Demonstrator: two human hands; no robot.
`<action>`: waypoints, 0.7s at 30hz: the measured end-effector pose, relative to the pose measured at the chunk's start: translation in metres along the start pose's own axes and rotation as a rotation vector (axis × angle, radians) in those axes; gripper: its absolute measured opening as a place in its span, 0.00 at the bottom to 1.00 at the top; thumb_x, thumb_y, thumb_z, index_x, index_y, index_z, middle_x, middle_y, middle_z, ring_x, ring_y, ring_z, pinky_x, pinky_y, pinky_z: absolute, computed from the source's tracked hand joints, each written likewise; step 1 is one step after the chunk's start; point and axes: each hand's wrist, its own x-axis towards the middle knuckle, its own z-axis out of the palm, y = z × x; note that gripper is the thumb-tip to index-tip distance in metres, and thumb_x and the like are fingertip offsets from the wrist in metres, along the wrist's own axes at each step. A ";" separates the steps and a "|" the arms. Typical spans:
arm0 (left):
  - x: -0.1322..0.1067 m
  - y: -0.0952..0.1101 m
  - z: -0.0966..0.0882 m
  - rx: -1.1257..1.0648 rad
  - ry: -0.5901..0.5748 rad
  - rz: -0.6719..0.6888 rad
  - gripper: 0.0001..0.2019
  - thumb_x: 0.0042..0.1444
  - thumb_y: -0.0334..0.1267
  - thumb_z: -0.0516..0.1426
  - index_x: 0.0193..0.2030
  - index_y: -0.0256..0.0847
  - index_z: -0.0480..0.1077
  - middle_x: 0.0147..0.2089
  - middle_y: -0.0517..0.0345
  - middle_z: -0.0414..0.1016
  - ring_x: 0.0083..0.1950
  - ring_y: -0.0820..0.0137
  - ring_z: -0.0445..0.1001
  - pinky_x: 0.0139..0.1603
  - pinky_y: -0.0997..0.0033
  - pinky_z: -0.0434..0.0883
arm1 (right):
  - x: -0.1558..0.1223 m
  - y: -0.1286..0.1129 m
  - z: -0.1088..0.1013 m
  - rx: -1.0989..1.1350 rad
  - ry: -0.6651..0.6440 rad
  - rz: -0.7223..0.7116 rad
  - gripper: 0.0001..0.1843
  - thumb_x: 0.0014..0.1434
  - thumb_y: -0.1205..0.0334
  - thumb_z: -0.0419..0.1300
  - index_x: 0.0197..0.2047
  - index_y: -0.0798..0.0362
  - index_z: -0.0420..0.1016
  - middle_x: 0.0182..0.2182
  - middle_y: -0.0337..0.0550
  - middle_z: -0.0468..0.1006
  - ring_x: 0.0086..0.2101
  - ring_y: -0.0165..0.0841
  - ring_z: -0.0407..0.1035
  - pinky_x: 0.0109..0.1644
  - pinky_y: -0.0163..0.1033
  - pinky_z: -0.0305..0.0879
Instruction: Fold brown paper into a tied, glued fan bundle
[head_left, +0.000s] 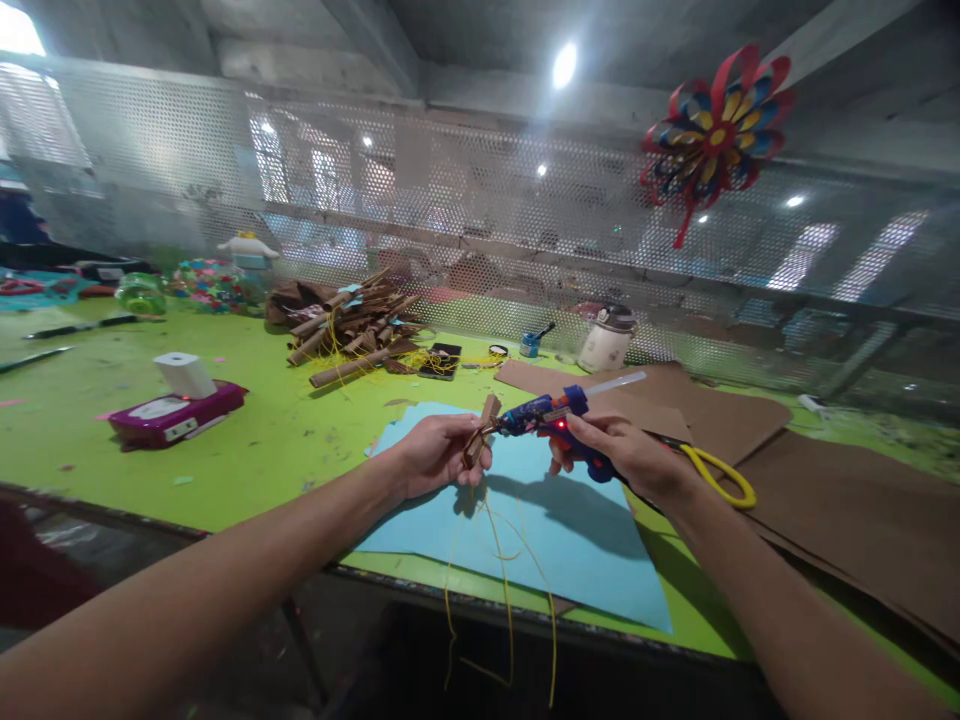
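Note:
My right hand (607, 450) is wrapped round a blue hot glue gun (555, 412), its red light lit and a clear glue stick jutting from the back. The nozzle meets or nearly meets a small brown paper roll (484, 425), which my left hand (439, 450) pinches between thumb and fingers. Thin yellow strings (501, 560) trail from the roll over the table's front edge. Under both hands lies a light blue sheet of paper (585, 540). Yellow-handled scissors (720, 475) rest just beyond my right wrist, partly hidden by it.
Brown paper sheets (862, 510) spread across the right of the green table (285, 450). Behind my hands lie a heap of brown paper rolls (360, 330), a dark phone (440, 361) and a pale jug (606, 340). A purple power strip (176, 415) bearing a white plug sits left.

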 end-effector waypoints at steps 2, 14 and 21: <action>0.000 0.000 0.000 -0.001 -0.008 0.000 0.06 0.60 0.32 0.47 0.35 0.33 0.62 0.23 0.48 0.75 0.17 0.69 0.72 0.15 0.76 0.66 | 0.001 0.001 0.000 -0.004 -0.018 -0.007 0.21 0.60 0.47 0.52 0.33 0.58 0.73 0.29 0.47 0.74 0.30 0.33 0.69 0.39 0.41 0.64; 0.002 -0.002 -0.003 0.010 -0.022 0.018 0.07 0.59 0.32 0.47 0.34 0.32 0.63 0.24 0.47 0.75 0.17 0.69 0.71 0.15 0.75 0.67 | 0.004 0.009 -0.004 -0.005 0.033 0.024 0.23 0.59 0.45 0.52 0.33 0.59 0.73 0.28 0.47 0.74 0.30 0.33 0.69 0.38 0.38 0.63; 0.002 -0.002 -0.005 -0.047 -0.014 0.016 0.06 0.59 0.31 0.48 0.35 0.32 0.64 0.24 0.47 0.75 0.18 0.70 0.71 0.15 0.77 0.66 | 0.006 0.012 0.003 0.074 0.015 0.043 0.22 0.58 0.45 0.54 0.32 0.58 0.72 0.28 0.46 0.74 0.30 0.33 0.70 0.37 0.38 0.64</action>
